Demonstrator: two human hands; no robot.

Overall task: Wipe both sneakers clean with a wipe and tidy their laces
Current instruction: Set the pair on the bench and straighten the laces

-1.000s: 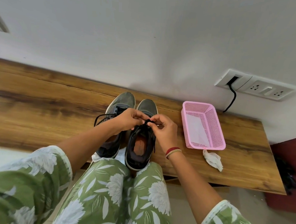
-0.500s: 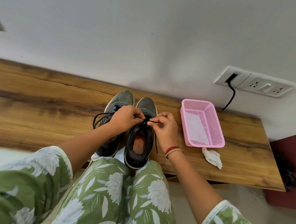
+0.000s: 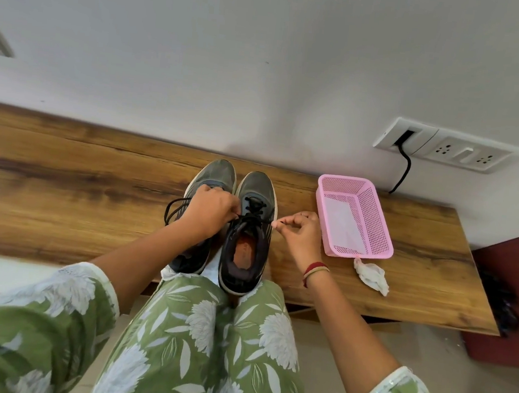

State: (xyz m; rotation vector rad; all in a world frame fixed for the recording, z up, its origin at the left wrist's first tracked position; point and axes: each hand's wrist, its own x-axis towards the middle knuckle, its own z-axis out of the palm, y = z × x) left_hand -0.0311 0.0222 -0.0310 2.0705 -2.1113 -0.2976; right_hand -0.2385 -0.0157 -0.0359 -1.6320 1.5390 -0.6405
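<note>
Bright, soft, even light. Faint shadow on wall (image 3: 257, 139) behind sneakers (image 3: 257, 186), by bench (image 3: 63, 183) back edge. Heavy wide-angle bowing twd frame edges; centre sharp, corners softer.

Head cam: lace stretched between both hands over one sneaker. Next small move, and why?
Probably bring the hands together and cross the ends into a knot. The left hand and right hand each pinch an end of the lace, drawn taut sideways across the right sneaker, and no bow is visible. The left sneaker has a loose lace to tidy afterwards.
</note>
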